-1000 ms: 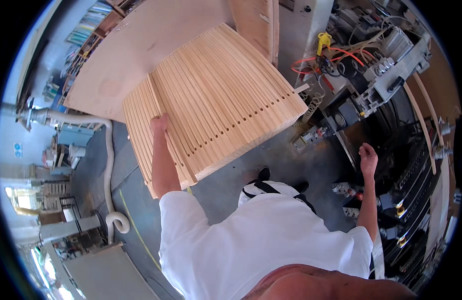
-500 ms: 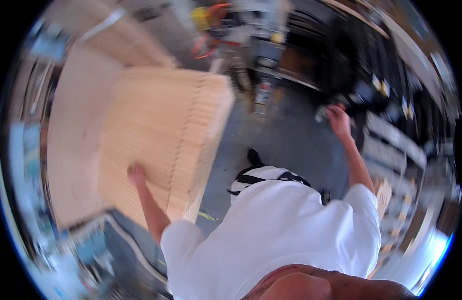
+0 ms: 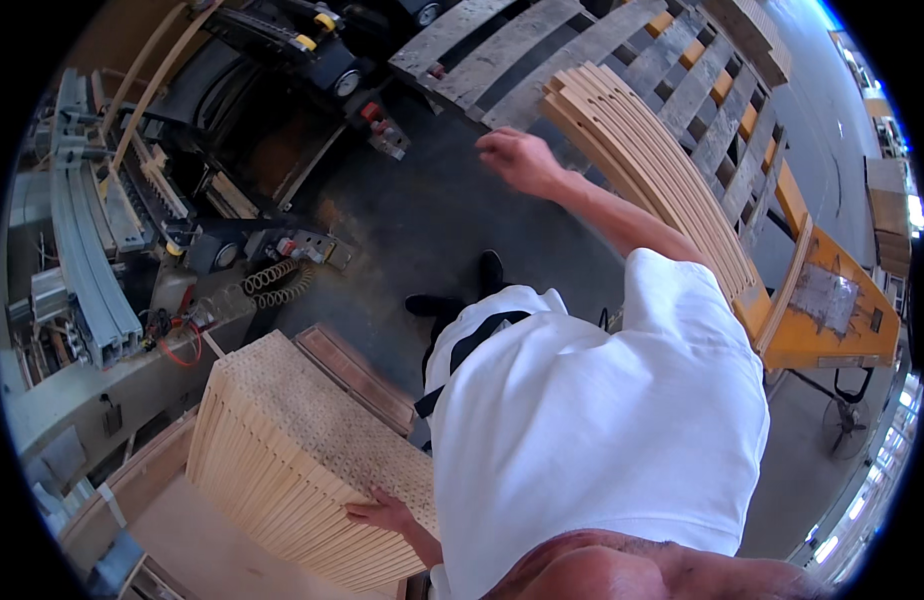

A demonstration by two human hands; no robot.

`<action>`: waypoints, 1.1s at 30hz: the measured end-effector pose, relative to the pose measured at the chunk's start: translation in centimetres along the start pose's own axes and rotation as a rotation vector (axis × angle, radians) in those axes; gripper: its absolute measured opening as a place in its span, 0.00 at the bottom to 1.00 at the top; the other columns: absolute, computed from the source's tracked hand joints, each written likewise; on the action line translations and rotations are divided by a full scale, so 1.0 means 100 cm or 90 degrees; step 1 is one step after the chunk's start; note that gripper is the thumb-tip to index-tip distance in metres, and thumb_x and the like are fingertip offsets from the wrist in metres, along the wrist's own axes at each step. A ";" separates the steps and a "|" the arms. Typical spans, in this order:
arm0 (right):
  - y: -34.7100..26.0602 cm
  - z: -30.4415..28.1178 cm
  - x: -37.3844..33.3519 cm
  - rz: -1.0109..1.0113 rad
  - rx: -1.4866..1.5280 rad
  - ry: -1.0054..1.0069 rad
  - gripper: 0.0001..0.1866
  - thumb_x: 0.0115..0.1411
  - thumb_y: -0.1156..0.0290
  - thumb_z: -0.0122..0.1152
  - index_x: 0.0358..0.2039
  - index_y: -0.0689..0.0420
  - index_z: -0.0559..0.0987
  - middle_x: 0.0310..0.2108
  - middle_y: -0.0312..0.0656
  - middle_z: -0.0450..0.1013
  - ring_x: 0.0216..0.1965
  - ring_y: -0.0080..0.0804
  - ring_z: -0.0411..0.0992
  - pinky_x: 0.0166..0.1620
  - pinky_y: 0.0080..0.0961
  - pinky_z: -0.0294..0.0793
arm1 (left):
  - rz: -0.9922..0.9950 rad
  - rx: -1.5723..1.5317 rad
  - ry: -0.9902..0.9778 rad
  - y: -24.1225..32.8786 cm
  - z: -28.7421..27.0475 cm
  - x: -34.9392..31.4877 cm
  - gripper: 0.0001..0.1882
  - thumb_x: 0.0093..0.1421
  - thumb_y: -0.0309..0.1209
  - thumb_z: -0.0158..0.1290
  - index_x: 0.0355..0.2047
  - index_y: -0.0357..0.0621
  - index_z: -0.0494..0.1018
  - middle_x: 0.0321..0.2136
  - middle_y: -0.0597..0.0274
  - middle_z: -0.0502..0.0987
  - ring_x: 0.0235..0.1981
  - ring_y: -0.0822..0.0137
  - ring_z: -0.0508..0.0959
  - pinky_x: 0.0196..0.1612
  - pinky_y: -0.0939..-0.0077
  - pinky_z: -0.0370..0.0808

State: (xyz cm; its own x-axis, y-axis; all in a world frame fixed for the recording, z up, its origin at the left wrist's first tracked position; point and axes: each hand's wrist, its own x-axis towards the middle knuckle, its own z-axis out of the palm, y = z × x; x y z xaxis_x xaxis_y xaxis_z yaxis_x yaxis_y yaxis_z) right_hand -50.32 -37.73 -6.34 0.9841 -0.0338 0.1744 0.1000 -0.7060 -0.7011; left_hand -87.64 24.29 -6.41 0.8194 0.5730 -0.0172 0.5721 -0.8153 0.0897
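At the lower left, a large stack of slotted wooden slats [image 3: 312,480] stands on edge, its drilled faces turned upward. My left hand [image 3: 384,513] rests on the stack's edge, fingers stretched out and not wrapped round any slat. My right hand [image 3: 522,160] is in the air over the floor, its fingers curled in loosely with nothing visible in them. Just beside that hand lies a smaller bundle of long wooden slats [image 3: 647,165], some with holes near their ends.
Weathered wooden pallets [image 3: 542,60] extend at the upper right, with a yellow pallet jack [image 3: 832,300] beside them. Dark machinery with coiled hoses [image 3: 277,283] and metal rails [image 3: 92,270] fills the left. A brown board [image 3: 357,375] lies next to the big stack.
My body and view have turned right, bringing the pallets and slat bundle into view. My left hand stays on the big stack; the right hand has moved near the smaller bundle.
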 end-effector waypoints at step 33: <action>0.141 -0.129 -0.229 0.405 -0.564 0.123 0.14 0.62 0.62 0.59 0.43 0.59 0.78 0.40 0.50 0.73 0.45 0.50 0.71 0.45 0.43 0.71 | 0.382 -0.292 -0.300 0.397 0.076 0.148 0.27 0.57 0.35 0.57 0.54 0.34 0.68 0.59 0.43 0.64 0.61 0.47 0.64 0.64 0.61 0.61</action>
State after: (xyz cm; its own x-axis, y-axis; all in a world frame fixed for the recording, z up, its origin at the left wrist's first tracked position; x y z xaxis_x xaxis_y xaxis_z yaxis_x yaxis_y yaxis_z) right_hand -73.39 -56.04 -11.30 0.7712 -0.6258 0.1169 -0.6324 -0.7741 0.0279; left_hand -52.54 -0.21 -10.66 0.9641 -0.1159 -0.2389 0.0539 -0.7957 0.6033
